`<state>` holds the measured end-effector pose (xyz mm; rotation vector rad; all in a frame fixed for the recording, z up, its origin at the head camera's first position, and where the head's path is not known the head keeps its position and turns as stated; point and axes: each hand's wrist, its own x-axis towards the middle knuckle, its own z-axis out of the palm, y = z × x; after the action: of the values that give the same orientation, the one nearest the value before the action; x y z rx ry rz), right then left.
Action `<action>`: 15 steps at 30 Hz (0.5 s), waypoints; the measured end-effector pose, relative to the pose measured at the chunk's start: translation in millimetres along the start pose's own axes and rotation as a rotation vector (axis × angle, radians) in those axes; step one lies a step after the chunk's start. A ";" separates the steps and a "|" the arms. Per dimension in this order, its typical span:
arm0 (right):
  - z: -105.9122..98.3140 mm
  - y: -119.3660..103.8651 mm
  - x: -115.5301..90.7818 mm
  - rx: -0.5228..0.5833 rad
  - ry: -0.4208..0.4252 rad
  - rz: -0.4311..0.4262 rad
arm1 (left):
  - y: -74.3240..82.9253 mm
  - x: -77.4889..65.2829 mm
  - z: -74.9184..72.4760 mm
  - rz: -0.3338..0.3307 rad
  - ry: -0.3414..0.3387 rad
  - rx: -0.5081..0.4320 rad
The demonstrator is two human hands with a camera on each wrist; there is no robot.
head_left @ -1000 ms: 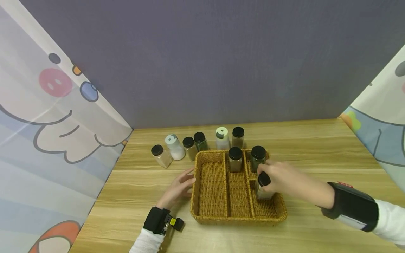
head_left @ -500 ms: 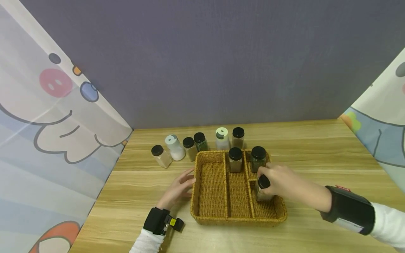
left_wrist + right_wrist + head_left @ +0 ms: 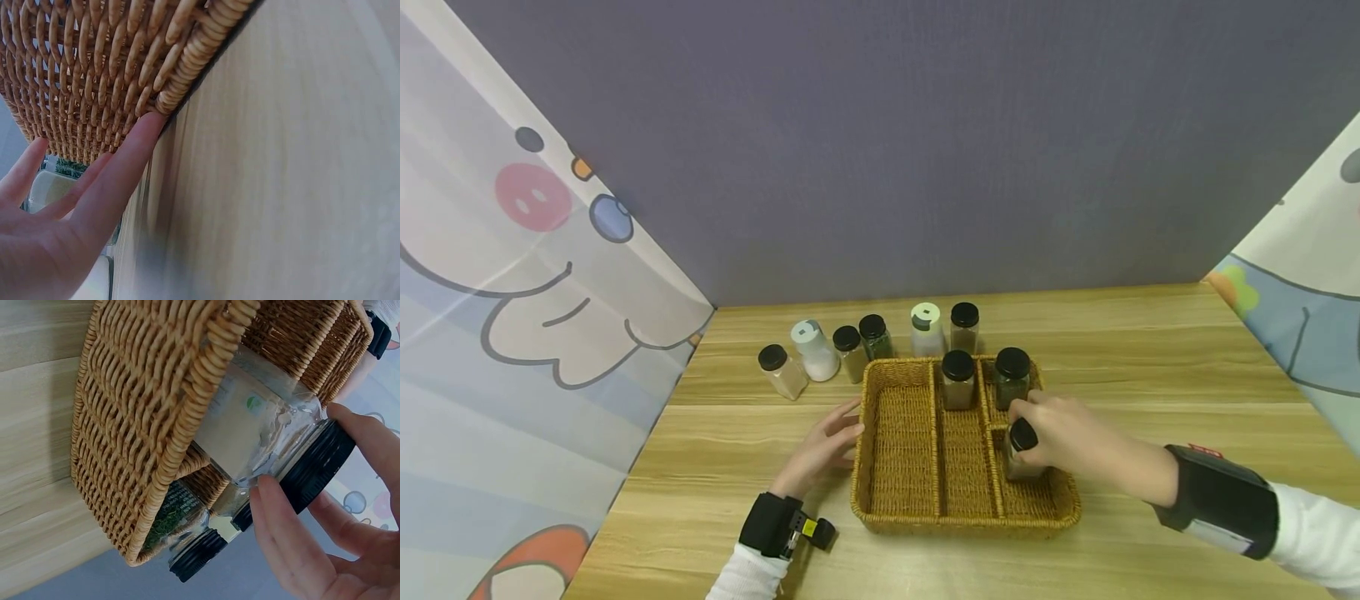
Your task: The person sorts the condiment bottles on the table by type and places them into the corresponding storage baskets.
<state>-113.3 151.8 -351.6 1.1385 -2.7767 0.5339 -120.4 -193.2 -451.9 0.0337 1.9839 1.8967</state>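
My right hand [image 3: 1067, 429] pinches the black lid of a square clear spice jar [image 3: 1022, 469]. The jar stands in the front right compartment of a woven basket [image 3: 955, 522]. In the right wrist view its pale contents and small green mark show, with the lid [image 3: 319, 464] between thumb and fingers. My left hand [image 3: 816, 452] touches the basket's left side with extended fingers, and in the left wrist view a fingertip [image 3: 147, 125] meets the wicker wall. Behind the held jar, a jar with green flakes [image 3: 1012, 379] sits in the back right compartment.
A brown-filled jar [image 3: 958, 379] stands at the back of the middle compartment. Behind and left of the basket are black-lidded jars [image 3: 782, 371] and two white-topped bottles [image 3: 815, 350], [image 3: 927, 331] on the wooden table [image 3: 1150, 375]. A grey wall [image 3: 925, 150] borders the table's far side.
The right hand and the pinched jar have shifted slightly down and left within the front right compartment. The left hand and the basket have stayed put.
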 end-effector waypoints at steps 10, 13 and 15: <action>1.6 -0.4 -0.9 0.026 -0.028 0.028 | 2.0 -0.5 0.7 -0.007 0.000 -0.006; 2.6 0.1 -1.1 0.028 -0.028 0.024 | 1.4 -0.6 0.6 -0.008 -0.001 -0.015; 3.4 0.4 -1.2 0.020 -0.021 0.019 | 0.8 -0.4 0.5 -0.006 -0.005 -0.024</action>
<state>-112.6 151.6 -355.2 1.1289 -2.8090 0.5561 -120.2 -192.8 -451.0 0.0259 1.9555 1.9153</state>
